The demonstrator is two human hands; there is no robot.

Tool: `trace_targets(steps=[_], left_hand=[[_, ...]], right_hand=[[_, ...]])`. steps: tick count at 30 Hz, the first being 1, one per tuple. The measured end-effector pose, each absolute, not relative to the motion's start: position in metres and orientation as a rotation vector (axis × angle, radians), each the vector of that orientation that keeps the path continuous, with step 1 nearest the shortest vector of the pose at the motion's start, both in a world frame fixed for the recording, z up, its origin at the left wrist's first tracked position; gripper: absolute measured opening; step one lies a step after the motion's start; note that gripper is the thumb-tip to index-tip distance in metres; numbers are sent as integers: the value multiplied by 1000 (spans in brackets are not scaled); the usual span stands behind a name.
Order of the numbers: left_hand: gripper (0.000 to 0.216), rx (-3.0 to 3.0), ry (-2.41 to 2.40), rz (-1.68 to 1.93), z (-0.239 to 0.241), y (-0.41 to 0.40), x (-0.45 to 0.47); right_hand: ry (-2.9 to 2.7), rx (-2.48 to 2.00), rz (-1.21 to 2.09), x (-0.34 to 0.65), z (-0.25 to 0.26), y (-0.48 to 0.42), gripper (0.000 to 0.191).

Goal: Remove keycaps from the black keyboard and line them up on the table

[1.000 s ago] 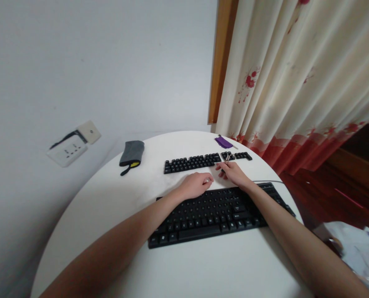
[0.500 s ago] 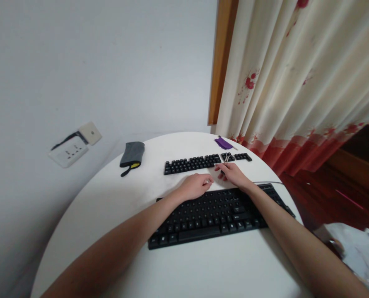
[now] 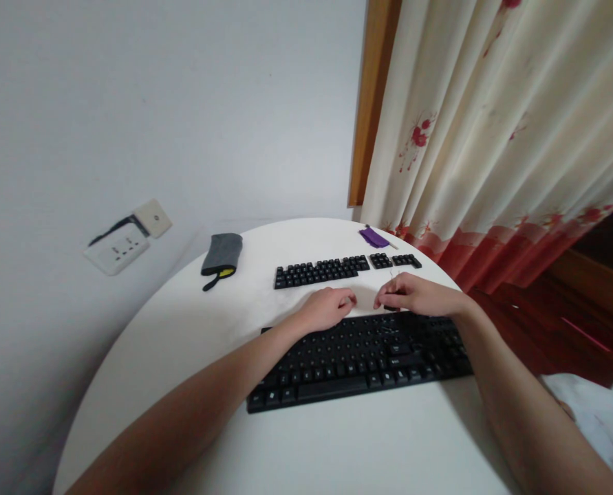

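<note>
A black keyboard (image 3: 331, 364) lies across the table in front of me, with many bare switches in its upper rows and keycaps along its lower rows. My left hand (image 3: 329, 307) rests at its far edge, fingers curled in; whether they hold anything is hidden. Just above the keyboard's upper right, my right hand (image 3: 409, 294) is closed on what looks like a wire keycap puller (image 3: 391, 273), its thin wires faintly visible. A small dark piece (image 3: 390, 308) shows beneath the fingers. Beyond both hands, loose black keycaps (image 3: 319, 272) stand in rows, with two smaller groups to their right.
A grey cloth (image 3: 222, 254) with a yellow and black edge lies at the left of the round white table (image 3: 162, 357). At the back right is a purple brush-like item (image 3: 373, 237). A wall socket (image 3: 117, 251) is at left; a curtain (image 3: 455, 172) hangs at right.
My right hand has drawn back from the small keycap group and moved right, over the keyboard's far edge, with the puller in it. My left hand has stayed put.
</note>
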State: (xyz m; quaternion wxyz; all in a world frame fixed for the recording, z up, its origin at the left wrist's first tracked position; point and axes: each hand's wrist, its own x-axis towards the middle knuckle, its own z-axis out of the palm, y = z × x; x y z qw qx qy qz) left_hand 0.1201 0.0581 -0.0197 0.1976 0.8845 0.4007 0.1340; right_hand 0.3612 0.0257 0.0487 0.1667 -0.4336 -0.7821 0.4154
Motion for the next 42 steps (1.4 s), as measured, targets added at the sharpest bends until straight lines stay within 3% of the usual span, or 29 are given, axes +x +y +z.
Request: trace_targets(steps=[4,10,17,22,28,36,42], left_hand=[[25,2475,1117,390,-21,59,121],[26,2475,1134,350,-23,61,120],[27,2731,634,275,26,23,131],[33,2694,333,94,51,-17,142],[42,2736,384,88,34,-17,162],[15,2800,202,75,17,14,200],[19,2814,302,214,0,12,203]], right_hand=[[-2345,-1190,1342,373,50,19,35],[-2370,-1233,1305,384,47,23,35],[-1774,-1531,702,383,23,59,39],[-1445,-1620,502,379,0,80,36],[-1418,-1607,463,373,-11,84,33],[-1444,-1567,457,366,-18,85,32],[-1337,-1567,413,372,-21,89,32]])
